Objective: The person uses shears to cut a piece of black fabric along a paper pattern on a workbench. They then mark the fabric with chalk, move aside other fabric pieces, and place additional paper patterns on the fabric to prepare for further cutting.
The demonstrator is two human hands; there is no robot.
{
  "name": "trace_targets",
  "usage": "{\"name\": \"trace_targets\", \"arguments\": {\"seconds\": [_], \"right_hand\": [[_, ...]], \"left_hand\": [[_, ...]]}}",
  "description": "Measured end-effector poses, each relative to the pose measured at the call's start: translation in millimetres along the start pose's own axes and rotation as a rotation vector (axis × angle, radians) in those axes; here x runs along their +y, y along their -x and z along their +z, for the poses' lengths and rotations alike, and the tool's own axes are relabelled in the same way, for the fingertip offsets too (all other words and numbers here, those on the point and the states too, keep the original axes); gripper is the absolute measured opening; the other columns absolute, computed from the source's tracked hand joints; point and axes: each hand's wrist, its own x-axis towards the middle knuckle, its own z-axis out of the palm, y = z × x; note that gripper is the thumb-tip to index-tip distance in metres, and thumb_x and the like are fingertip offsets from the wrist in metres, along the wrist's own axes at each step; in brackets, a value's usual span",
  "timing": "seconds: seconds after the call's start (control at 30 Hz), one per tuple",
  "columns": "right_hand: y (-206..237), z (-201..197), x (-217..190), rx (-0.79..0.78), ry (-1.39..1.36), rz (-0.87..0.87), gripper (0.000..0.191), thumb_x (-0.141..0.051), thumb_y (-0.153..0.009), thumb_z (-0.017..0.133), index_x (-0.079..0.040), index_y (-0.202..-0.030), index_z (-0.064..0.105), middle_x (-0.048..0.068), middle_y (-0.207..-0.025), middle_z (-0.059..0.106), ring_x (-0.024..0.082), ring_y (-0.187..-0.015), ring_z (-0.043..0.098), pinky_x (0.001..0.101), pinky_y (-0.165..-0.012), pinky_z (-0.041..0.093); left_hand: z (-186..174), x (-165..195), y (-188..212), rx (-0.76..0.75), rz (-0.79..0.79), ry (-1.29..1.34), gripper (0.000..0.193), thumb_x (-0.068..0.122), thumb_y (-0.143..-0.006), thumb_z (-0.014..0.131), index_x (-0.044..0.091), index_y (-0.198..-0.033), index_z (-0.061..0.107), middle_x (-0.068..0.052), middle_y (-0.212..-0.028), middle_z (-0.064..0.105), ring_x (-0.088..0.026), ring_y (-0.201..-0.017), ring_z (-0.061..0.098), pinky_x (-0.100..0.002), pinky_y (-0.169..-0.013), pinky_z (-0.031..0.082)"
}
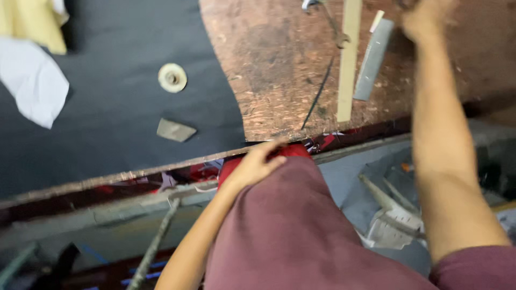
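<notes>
Leftmost, cloth scraps: a white scrap (33, 80) and a yellow one (32, 21) lie at the far left on the black fabric (118, 107).
Black fabric: it covers the left part of the worn wooden table (274, 64); its curved cut edge runs down toward the table's front edge.
On the fabric: a round cream spool-like disc (172, 78), and below it a small grey wedge-shaped piece (175, 130), near each other but apart.
Left hand (257, 161): loosely curled, fingers bent and close together, resting at the table's front edge just where the black fabric ends; it touches a red cloth (290, 151) bunched below the edge. I cannot tell whether it pinches that cloth or only lies on it.
Left arm: bare forearm rising from the bottom of the view, angled up and to the right, beside the maroon garment (290, 231) on the person's body.
Table middle: a pale wooden strip (348, 59) lies lengthwise, with a flat grey metal bar (373, 59) just beside it on the right, and a thin dark line to its left.
Right hand (427, 19): stretched far forward to the table's back part, blurred and cut by the top edge; how far open it is, and what it holds, cannot be told.
Right arm: fully extended, bare, with a maroon sleeve at the shoulder.
</notes>
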Motion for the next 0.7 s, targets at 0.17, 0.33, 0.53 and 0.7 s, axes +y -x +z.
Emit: {"name": "trace_targets", "arguments": {"seconds": [0.17,0.33,0.53,0.7], "right_hand": [[-43.4,25.3,63.1,0.071,-0.048,-0.089,0.089,-0.003,-0.090,0.065,-0.011,-0.169,0.026,0.037,-0.167,0.007,0.054,-0.154,0.012,0.0622,-0.122,0.017],[-63.0,31.9,92.1,0.206,-0.064,-0.128,0.078,-0.010,-0.096,0.070,-0.001,-0.161,0.028,0.036,-0.164,0.017,0.053,-0.152,0.019,0.0588,-0.121,0.020],[-53.2,20.5,93.5,0.196,0.035,-0.244,0.045,-0.010,-0.087,0.079,0.000,-0.123,0.055,0.024,-0.125,0.061,0.046,-0.118,0.059,0.0550,-0.101,0.047],[-20.7,11.4,79.7,-0.105,-0.360,-0.079,0.020,-0.010,-0.095,0.067,-0.003,-0.107,0.053,0.012,-0.104,0.065,0.029,-0.094,0.069,0.0499,-0.071,0.059]], "left_hand": [[36.5,18.2,-22.2,-0.035,-0.006,0.015,0.040,0.018,-0.095,0.066,0.004,-0.133,0.065,-0.019,-0.129,0.070,-0.035,-0.119,0.066,-0.042,-0.103,0.050],[25.7,29.0,6.6,0.290,-0.198,0.022,0.030,0.017,-0.097,0.063,0.006,-0.125,0.069,-0.013,-0.113,0.076,-0.026,-0.107,0.075,-0.036,-0.094,0.057],[-45.9,20.9,62.3,0.834,-0.239,-0.199,0.018,0.005,-0.100,0.063,0.003,-0.116,0.071,-0.012,-0.106,0.074,-0.025,-0.098,0.073,-0.033,-0.088,0.057],[-109.9,-3.0,81.4,0.722,-0.045,-0.538,0.022,0.000,-0.095,0.066,0.001,-0.118,0.069,-0.016,-0.111,0.068,-0.036,-0.107,0.065,-0.041,-0.094,0.052]]}}
